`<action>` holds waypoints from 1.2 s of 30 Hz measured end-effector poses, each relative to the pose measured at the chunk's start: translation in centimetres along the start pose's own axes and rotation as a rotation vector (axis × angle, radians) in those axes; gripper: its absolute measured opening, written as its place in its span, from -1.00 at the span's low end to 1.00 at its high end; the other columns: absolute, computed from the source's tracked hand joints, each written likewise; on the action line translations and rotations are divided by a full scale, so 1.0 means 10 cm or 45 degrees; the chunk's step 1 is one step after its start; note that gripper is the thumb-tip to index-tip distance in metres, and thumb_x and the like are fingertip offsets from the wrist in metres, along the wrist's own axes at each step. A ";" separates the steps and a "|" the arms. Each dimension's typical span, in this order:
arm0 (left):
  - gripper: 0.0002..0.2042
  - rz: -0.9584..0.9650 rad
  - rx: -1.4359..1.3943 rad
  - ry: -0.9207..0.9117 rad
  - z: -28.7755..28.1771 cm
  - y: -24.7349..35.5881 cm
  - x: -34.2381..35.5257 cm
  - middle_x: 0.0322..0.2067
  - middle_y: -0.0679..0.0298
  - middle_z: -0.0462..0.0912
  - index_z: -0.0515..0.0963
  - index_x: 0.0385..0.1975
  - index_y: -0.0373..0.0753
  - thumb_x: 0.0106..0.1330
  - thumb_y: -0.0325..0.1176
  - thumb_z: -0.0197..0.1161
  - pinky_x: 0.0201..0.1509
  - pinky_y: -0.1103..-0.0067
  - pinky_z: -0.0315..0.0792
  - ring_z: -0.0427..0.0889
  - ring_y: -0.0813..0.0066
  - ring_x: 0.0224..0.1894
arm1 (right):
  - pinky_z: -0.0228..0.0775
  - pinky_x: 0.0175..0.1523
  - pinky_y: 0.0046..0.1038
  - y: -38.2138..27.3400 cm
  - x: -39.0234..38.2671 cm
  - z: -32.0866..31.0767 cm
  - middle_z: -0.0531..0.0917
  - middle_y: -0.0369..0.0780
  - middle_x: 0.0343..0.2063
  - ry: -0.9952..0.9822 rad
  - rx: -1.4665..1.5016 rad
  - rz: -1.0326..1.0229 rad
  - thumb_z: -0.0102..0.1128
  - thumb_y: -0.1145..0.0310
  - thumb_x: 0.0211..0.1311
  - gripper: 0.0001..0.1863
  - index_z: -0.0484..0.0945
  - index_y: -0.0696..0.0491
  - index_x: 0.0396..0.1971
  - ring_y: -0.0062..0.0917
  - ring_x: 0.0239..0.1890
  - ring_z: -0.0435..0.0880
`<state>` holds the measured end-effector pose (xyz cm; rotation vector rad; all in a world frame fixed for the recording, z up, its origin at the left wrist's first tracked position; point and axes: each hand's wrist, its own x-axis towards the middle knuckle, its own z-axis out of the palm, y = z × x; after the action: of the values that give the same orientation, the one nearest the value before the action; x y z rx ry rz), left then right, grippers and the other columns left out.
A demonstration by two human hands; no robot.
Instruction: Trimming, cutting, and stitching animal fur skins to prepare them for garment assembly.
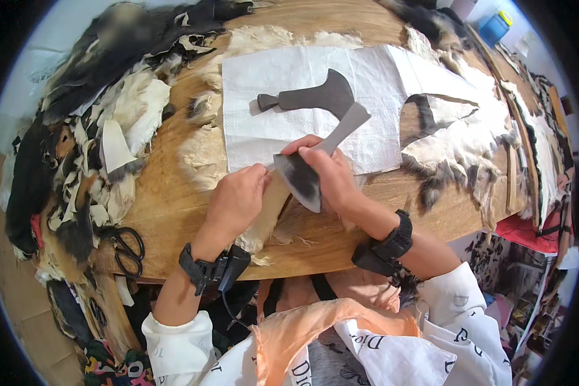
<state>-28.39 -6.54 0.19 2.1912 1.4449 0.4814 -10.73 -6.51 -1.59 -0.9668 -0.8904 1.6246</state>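
My right hand is closed around a broad hatchet-shaped blade with a curved edge. Its flat grey handle slants up to the right from my grip. Beside it, my left hand is closed, fingertips at the near edge of a hide; what they pinch is hidden. A second hatchet-shaped metal blade lies flat beyond my hands on a white woven sheet. Its short narrow end points left. The sheet rests on the pale hide, whose furry edges stick out around it.
Black-handled scissors lie at the wooden table's left front edge. Dark and cream fur scraps heap up at the left. More furry hide spreads at the right. A blue jar with a yellow lid stands far right.
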 end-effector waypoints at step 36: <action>-0.48 0.172 -0.080 -0.246 0.43 0.59 0.18 -0.12 0.02 0.44 0.34 0.00 -0.34 0.08 -0.21 0.26 -0.15 0.37 0.45 0.53 0.11 -0.23 | 0.17 -0.61 -0.49 -1.39 -0.73 -0.99 0.44 -0.28 -0.80 0.536 -1.768 -0.441 0.13 0.23 0.16 -0.72 0.56 0.16 -0.31 -0.63 -0.76 0.37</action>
<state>-20.92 -7.67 0.01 2.2267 1.1712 0.3446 4.84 -9.54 8.03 -1.8166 -1.7648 0.2805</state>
